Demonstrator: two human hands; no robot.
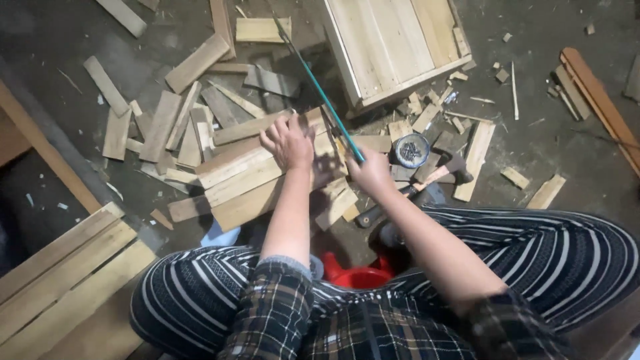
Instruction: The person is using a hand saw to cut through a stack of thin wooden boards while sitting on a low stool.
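While left hand (pixel 288 141) presses plank stack (pixel 247 180) flat, right hand (pixel 371 172) grips saw (pixel 320 90) just beside.

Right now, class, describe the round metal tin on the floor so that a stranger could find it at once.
Start at the big pale wooden crate at the top of the view and come down through the offcuts below its near corner. Just right of the person's right hand, which grips a long green-bladed saw, sits the round metal tin. It is the only round, shiny thing among flat wooden scraps.

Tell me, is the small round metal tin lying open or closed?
Open: the round metal tin beside the right hand has no lid, and dark small contents show inside.
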